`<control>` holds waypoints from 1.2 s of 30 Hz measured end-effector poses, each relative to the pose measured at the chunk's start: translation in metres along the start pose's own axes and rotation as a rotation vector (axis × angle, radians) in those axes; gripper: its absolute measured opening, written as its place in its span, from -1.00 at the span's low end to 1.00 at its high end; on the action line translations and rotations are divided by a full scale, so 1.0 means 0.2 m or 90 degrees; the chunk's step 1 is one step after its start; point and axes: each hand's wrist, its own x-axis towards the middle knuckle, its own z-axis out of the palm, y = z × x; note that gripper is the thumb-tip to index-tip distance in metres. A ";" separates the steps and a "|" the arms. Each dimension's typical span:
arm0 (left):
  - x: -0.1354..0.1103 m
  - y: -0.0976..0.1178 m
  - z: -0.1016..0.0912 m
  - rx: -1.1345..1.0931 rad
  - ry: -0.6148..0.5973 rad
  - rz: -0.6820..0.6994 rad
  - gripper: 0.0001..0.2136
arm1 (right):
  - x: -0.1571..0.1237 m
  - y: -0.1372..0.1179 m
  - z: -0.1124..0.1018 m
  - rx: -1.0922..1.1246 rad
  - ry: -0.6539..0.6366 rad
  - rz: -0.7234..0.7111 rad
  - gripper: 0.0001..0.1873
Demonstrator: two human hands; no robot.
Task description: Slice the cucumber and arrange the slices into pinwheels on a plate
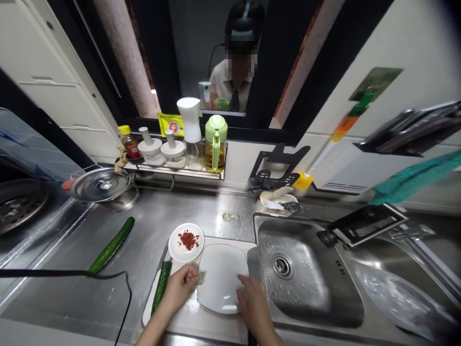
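Note:
My left hand (pixel 183 284) is closed in a pinch at the left rim of a white squarish plate (pixel 222 274), with a small, thin, pale green slice (pixel 200 278) at its fingertips. On the opposite side, my right hand (pixel 253 299) rests its outstretched fingers against the plate's right rim. The plate lies on a pale cutting board (pixel 187 327). Behind my left hand, a round white dish (pixel 175 246) holds small red pieces. A dark green cucumber (pixel 162 286) lies along the board's left side, partly behind my left wrist.
Another cucumber (pixel 113 245) lies on the steel counter at left, near a black cable (pixel 72 274) and a lidded steel pot (pixel 106 185). A sink (pixel 306 288) adjoins the board at right. Behind stand seasoning jars (pixel 174 156) and a green-topped oil jug (pixel 216 139).

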 end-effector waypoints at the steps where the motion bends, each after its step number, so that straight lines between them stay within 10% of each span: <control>1: 0.00 0.04 0.02 -0.026 -0.038 0.002 -0.78 | 0.02 -0.02 0.01 0.067 -0.010 -0.030 -0.59; 7: 0.02 0.19 0.12 -0.049 -0.182 0.007 -0.73 | 0.14 -0.13 0.01 0.345 -0.097 -0.019 -0.75; 26: 0.08 0.08 0.29 -0.340 -0.236 -0.331 -0.49 | 0.12 -0.14 -0.10 0.251 -0.101 -0.052 -0.88; 36: 0.12 0.10 0.29 -0.352 -0.214 -0.332 -0.55 | 0.12 -0.09 -0.06 0.290 -0.081 -0.028 -0.89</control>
